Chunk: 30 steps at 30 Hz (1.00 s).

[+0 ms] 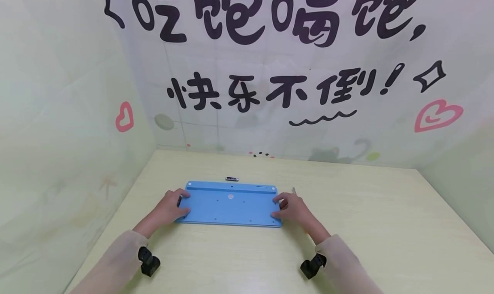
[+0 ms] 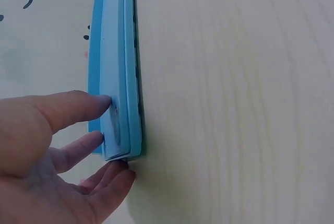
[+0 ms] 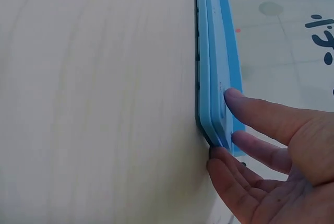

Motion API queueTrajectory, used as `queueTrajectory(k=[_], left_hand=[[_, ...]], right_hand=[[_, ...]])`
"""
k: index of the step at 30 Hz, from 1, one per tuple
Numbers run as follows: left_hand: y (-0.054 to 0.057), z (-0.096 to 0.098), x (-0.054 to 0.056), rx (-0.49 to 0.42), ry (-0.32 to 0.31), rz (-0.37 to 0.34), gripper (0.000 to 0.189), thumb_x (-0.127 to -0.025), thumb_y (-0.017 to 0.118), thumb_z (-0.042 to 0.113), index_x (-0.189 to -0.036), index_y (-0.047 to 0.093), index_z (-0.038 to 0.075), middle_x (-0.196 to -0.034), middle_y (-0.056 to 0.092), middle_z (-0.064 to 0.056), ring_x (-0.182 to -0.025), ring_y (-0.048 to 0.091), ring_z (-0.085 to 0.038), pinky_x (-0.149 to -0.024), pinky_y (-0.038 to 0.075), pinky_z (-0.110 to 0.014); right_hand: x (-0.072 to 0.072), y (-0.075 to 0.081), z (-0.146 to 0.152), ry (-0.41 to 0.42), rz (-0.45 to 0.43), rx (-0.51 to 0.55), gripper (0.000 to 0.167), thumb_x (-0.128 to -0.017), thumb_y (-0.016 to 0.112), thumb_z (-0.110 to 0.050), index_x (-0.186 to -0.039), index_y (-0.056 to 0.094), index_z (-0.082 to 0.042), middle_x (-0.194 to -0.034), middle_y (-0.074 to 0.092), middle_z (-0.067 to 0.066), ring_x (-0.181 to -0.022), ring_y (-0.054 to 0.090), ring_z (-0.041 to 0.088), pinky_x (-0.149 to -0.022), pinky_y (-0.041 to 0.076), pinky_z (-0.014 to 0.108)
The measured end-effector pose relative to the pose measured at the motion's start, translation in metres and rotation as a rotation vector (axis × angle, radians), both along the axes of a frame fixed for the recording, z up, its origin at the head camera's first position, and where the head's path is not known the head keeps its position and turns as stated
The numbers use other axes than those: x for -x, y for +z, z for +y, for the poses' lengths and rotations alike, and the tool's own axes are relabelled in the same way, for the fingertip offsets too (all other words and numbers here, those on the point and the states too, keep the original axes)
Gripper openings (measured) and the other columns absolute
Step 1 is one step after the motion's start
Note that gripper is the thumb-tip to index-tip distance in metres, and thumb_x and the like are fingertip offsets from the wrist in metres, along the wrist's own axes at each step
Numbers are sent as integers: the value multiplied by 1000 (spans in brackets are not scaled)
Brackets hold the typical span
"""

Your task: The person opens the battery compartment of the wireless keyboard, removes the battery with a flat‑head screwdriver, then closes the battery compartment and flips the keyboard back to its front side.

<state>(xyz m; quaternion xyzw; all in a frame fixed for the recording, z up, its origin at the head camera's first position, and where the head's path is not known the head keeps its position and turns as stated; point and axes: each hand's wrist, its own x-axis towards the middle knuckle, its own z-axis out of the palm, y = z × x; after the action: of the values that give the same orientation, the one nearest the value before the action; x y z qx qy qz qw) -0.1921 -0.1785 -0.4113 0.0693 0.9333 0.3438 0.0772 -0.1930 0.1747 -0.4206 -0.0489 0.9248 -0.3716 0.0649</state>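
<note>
A light-blue keyboard [image 1: 227, 211] is turned underside up over the table, its raised ridge along the far edge. My left hand [image 1: 170, 207] grips its left end; the thumb presses the underside panel and other fingers curl at the short edge, as the left wrist view shows. At the opposite end my right hand [image 1: 295, 209] holds it the same way, with the thumb on the panel and fingertips tucked beneath the corner in the right wrist view. The keys face down and are hidden. Just behind the ridge lies a small dark battery [image 1: 232, 179].
The pale wooden table [image 1: 386, 225] extends to both sides and in front of the keyboard. A small thin object [image 1: 293, 190] pokes out behind my right hand, mostly hidden. A printed cloth wall [image 1: 247, 135] borders the table's back, with cloth sides left and right.
</note>
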Motion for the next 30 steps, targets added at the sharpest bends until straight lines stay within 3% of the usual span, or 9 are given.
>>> queueTrajectory(k=[3,10,24,30], left_hand=[[-5,-1,1,-32,21,-8,42,-84,63,8,-121,48,-6,-111,42,-26,-99,47,-36,-83,43,-48],[-13,-7,5,-78,70,-3,47,-82,67,10,-123,49,-6,-109,49,-23,-93,48,-31,-79,45,-43],[-16,-6,4,-124,91,3,51,-81,70,9,-124,49,-8,-114,52,-27,-99,51,-33,-86,44,-46],[-17,-9,3,-159,87,-3,48,-82,68,6,-124,49,-8,-116,51,-27,-102,51,-35,-86,44,-46]], right_hand=[[0,-4,-3,-28,13,2,38,-70,80,-12,-105,65,-4,-83,59,6,-72,51,17,-64,47,29],[-2,-6,-8,-70,19,28,40,-70,79,-10,-107,65,-1,-84,61,8,-74,54,17,-63,49,30],[-7,-8,-10,-175,-22,81,46,-71,78,-8,-114,61,0,-92,60,11,-82,53,22,-69,49,33],[-5,-7,-10,-201,-68,133,46,-72,77,-6,-115,61,0,-88,57,9,-80,50,21,-66,45,28]])
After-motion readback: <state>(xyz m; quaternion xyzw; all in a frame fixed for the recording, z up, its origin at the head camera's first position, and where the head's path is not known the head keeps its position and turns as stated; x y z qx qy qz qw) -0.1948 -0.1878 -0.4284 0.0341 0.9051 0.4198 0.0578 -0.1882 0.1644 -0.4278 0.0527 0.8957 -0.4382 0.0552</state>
